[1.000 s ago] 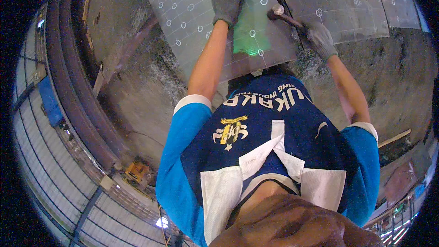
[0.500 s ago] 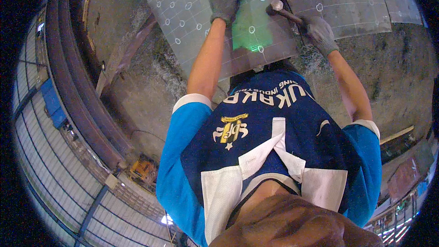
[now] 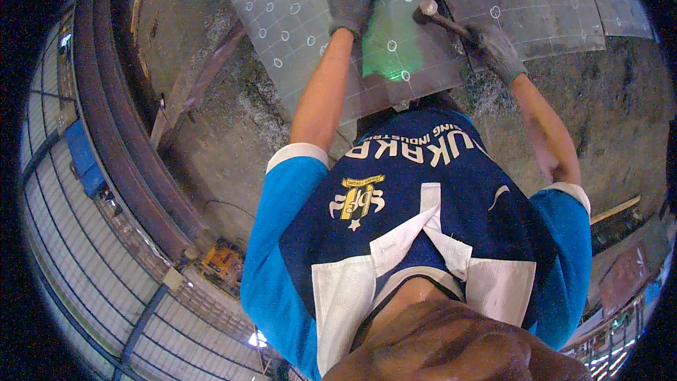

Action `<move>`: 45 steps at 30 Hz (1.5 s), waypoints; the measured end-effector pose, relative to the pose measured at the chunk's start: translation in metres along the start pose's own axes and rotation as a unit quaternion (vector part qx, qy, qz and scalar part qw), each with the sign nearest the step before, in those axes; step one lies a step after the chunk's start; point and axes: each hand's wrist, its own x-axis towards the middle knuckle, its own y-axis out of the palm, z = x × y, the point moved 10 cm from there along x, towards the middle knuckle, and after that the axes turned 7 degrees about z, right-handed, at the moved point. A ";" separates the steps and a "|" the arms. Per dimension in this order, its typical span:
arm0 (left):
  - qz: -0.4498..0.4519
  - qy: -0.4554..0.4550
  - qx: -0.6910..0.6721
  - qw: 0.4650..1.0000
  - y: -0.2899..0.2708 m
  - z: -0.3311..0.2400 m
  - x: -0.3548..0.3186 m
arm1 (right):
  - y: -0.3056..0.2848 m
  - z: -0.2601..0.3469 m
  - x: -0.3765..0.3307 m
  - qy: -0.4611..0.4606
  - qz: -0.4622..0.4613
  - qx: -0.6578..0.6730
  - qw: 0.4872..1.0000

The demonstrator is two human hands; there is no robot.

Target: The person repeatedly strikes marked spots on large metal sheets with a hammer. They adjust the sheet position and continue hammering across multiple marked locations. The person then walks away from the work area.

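A grey metal sheet [image 3: 296, 35] marked with a chalk grid and white circles lies ahead of me. My left hand [image 3: 350, 0], in a dark grey glove, rests on the sheet with its fingers closed round a short dark metal pin standing on it. My right hand [image 3: 497, 46], also gloved, grips the handle of a hammer [image 3: 441, 17]. The hammer head hangs just right of the left hand, a little above the sheet. A green patch of light [image 3: 384, 53] falls on the sheet between my hands. My blue and white shirt fills the lower middle of the view.
A second marked sheet [image 3: 543, 0] lies to the right of the first. Long rusty steel beams [image 3: 106, 120] run along the left. Beyond them stand a blue box [image 3: 81, 155], a yellow machine [image 3: 222, 261] and railings. The floor around is rough concrete [image 3: 620, 113].
The hammer head has shifted slightly farther up the sheet. My left hand stays on the same spot with its fingers closed.
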 end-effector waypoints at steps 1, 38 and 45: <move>0.008 0.003 0.005 1.000 -0.002 -0.016 -0.004 | -0.014 0.012 -0.005 0.003 -0.021 0.056 0.998; 0.087 0.027 -0.127 0.988 0.037 -0.061 -0.029 | 0.016 -0.056 -0.058 -0.034 -0.173 -0.125 0.976; 0.093 -0.025 -0.122 0.988 0.033 -0.070 -0.035 | -0.010 -0.029 -0.038 0.066 -0.011 -0.137 0.988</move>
